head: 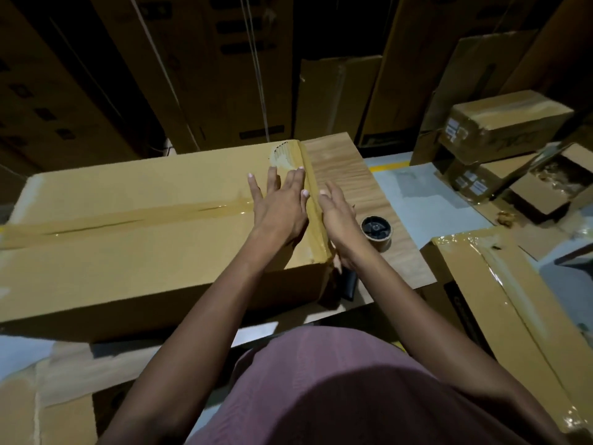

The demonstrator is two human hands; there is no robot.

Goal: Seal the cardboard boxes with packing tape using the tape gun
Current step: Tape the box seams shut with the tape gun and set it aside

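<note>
Pink fabric of the person's shirt (337, 390) fills the bottom of the view, and two bare forearms reach forward from it to a large cardboard box (134, 252) lying on a wood-grain table (349, 184). Left hand (282, 210) lies flat on the box top near its right end, fingers straight and spread, pressing down and gripping nothing. Right hand (338, 216) is open too, fingers straight, laid along the box's right edge where a strip of tape (313, 194) folds over the corner; it holds nothing.

Glossy brown tape runs the length of the centre seam (134, 216), wrinkled in places, and a second strip crosses the right end. Judging by this, the step in hand is smoothing that end strip down so it bonds.

A tape roll (377, 231) sits on the table just beside the right hand, and a dark handle-like object (349, 284), possibly the tape gun, pokes out by the box's near right corner; I cannot tell for sure. Next would likely mean picking the tape up again for the far left end. Other taped boxes (500, 123) stand to the right.
</note>
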